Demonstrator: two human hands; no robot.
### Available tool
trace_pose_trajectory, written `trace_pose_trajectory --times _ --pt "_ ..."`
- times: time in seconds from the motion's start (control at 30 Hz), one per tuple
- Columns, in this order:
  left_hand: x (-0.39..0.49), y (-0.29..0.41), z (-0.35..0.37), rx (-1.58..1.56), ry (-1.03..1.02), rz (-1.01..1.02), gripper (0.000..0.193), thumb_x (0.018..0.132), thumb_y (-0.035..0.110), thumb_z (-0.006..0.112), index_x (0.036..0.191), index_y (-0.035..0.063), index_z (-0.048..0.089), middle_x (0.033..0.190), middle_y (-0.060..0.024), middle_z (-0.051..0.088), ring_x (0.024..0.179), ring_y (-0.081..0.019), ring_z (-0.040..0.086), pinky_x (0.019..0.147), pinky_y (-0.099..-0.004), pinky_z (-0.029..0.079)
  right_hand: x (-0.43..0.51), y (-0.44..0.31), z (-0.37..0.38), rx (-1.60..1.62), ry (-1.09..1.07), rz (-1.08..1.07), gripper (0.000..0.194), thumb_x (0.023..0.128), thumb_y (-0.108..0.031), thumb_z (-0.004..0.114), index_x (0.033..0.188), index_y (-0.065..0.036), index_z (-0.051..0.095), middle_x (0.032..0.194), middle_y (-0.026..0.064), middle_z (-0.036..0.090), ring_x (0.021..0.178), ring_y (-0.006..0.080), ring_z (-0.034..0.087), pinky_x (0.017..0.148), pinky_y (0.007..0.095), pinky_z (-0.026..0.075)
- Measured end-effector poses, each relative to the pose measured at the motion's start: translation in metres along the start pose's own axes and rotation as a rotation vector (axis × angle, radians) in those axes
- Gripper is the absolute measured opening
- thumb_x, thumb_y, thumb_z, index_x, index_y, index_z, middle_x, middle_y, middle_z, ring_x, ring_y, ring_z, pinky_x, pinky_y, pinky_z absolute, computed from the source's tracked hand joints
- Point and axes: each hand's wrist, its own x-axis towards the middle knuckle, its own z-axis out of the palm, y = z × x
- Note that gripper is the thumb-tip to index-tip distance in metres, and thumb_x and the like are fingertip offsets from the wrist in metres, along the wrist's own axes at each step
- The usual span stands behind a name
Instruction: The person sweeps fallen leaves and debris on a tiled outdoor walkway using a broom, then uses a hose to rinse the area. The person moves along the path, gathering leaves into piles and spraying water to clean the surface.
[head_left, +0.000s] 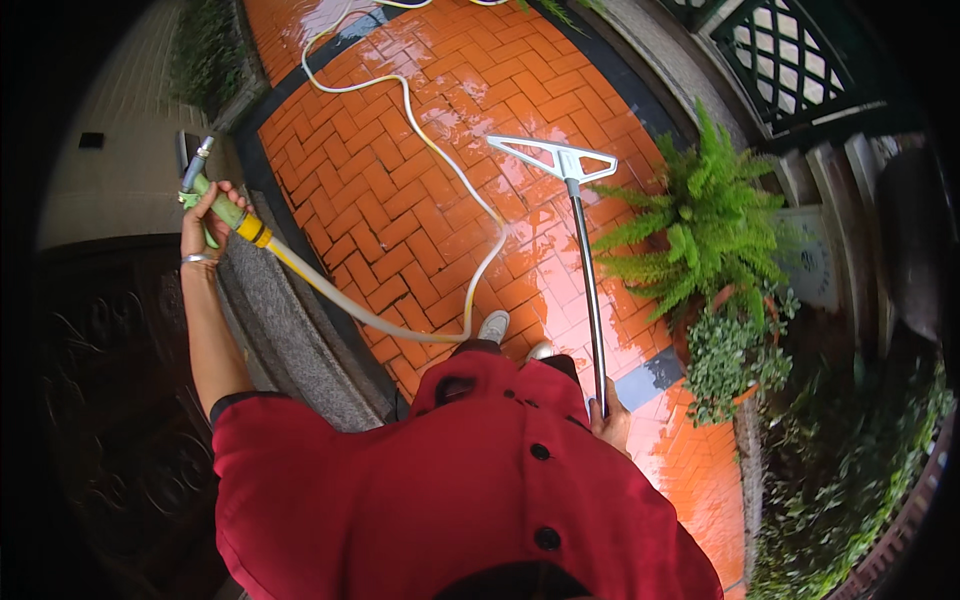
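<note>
My left hand (208, 217), raised at the left, grips a green hose spray gun (217, 204) with a yellow collar and a grey metal-tipped nozzle pointing up and away. From its collar the pale hose (337, 295) with a yellow stripe sags toward my feet, then winds over the wet paving to the top of the view. Low by my right hip, my right hand (613, 424) holds the metal pole (589, 292) of a floor squeegee or scrubber. Its white triangular head (565, 159) lies farther forward, over the tiles; whether it touches them I cannot tell.
Wet orange herringbone paving (382, 217) with dark borders lies ahead. Along the left runs a granite step (300, 337) before a dark ornate door. A fern (690, 217) and a potted leafy plant (735, 360) stand at the right, near a green lattice (787, 67).
</note>
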Motion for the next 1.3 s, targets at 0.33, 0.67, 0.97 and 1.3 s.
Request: trace_pose_trajectory --times 0.33,0.67,0.97,1.3 --pt "0.022 -0.004 -0.015 0.341 0.226 -0.121 0.021 0.093 0.023 0.059 0.094 0.0024 0.059 0.076 -0.0060 0.061 0.071 -0.0189 0.063 0.069 -0.0325 0.053 0.146 -0.028 -0.063 0.425 -0.259 0.207 0.034 0.091 -0.008 0.053 0.123 0.003 0.052 0.069 0.0114 0.059 0.052 0.0187 0.057 0.047 0.0297 0.045" --pt "0.067 -0.030 0.004 0.446 0.420 -0.303 0.023 0.088 0.022 0.067 0.094 0.0004 0.061 0.075 -0.0074 0.063 0.069 -0.0200 0.064 0.067 -0.0335 0.054 0.321 -0.067 -0.133 1.510 -0.641 0.779 0.024 0.098 -0.022 0.050 0.119 -0.010 0.052 0.056 -0.0073 0.035 0.038 0.0040 0.031 0.033 0.0187 0.027" --pt "0.235 -0.066 0.010 0.561 0.400 -0.529 0.020 0.069 -0.010 0.065 0.087 -0.0028 0.058 0.070 -0.0117 0.064 0.060 -0.0233 0.065 0.058 -0.0377 0.056 0.497 -0.104 -0.101 1.129 -0.400 0.912 0.018 0.092 -0.016 0.056 0.108 -0.009 0.053 0.055 -0.0054 0.037 0.040 0.0065 0.035 0.034 0.0209 0.027" --pt "0.469 -0.050 0.012 0.776 0.104 -0.713 0.020 0.079 0.002 0.066 0.098 -0.0019 0.059 0.073 -0.0096 0.064 0.060 -0.0158 0.061 0.055 -0.0291 0.050 0.659 -0.156 -0.069 0.514 -0.363 0.961 0.011 0.089 -0.013 0.059 0.080 -0.007 0.057 0.058 -0.0001 0.048 0.046 0.0109 0.046 0.041 0.0249 0.036"
